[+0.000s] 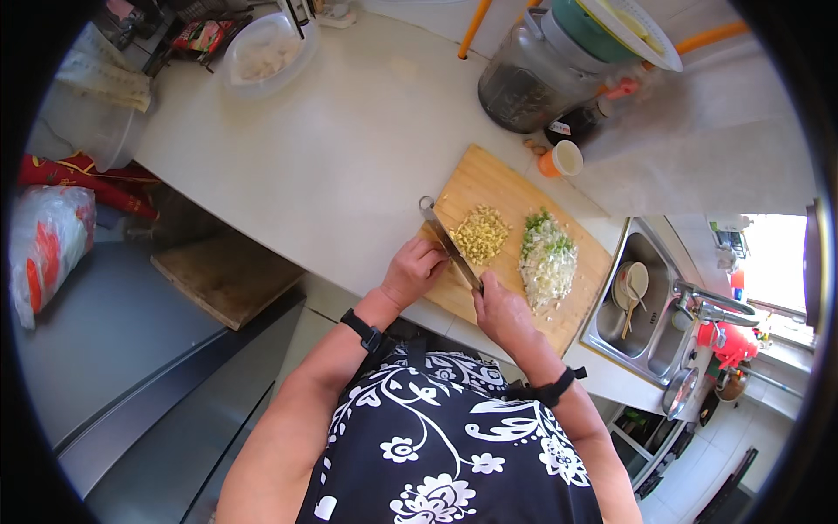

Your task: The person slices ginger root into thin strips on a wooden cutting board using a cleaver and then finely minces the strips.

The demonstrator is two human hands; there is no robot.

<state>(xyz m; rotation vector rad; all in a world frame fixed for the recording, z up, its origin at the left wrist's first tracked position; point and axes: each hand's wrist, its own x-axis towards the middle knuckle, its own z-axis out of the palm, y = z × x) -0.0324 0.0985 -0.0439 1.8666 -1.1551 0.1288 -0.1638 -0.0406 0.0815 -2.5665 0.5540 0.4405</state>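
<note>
In my right hand (pixel 504 311) is the handle of a kitchen knife (pixel 453 245). The metal blade slants over the left part of a wooden cutting board (pixel 488 173), and a ring shows at its far end. My left hand (pixel 417 267) is beside the blade, fingers curled in close to it. What its fingertips touch or hold is hidden. Just right of the blade lies a heap of finely chopped yellowish pieces (pixel 481 234), possibly ginger or garlic. Farther right on the board is a larger pile of chopped white and green scallion (pixel 548 262).
A double steel sink (pixel 605 327) with stacked bowls adjoins the board's right side. Behind the board stand an orange cup (pixel 560 160), a dark bottle (pixel 576 124) and a large metal pot (pixel 517 85). A translucent bowl (pixel 268 59) of pale food sits on the far left counter.
</note>
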